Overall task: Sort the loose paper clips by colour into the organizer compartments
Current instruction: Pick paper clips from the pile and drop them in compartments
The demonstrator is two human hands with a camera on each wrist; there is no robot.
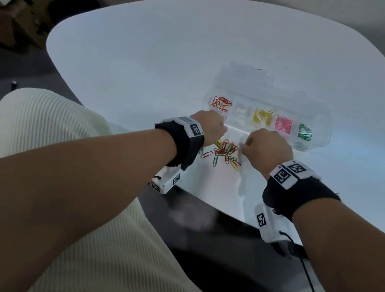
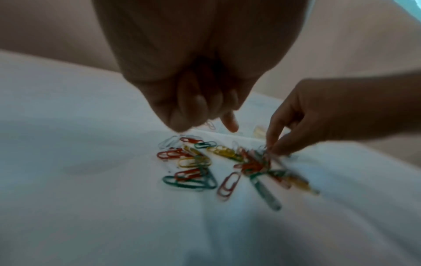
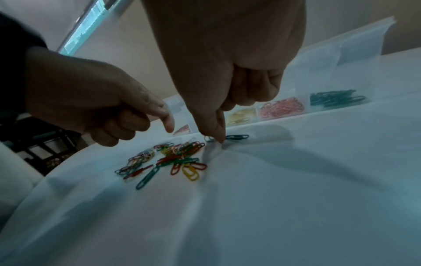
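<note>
Two hands are being held over loose paper clips at centre frame on the tabletop. Fingers of the left hand are curled, holding nothing; a clip is being pinched by the right hand. Sorted clips are lying in the organizer, upper right. Wristband markers are unreadable.

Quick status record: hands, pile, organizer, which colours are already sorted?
left hand: above the pile, fingers curled, index pointing down; nothing seen held
right hand: thumb and index tips down at the pile's edge; hold unclear
loose clips: mixed red, green, yellow, on the table
organizer: lid open
sorted, left to right: red, clear, yellow, pink, green
</note>
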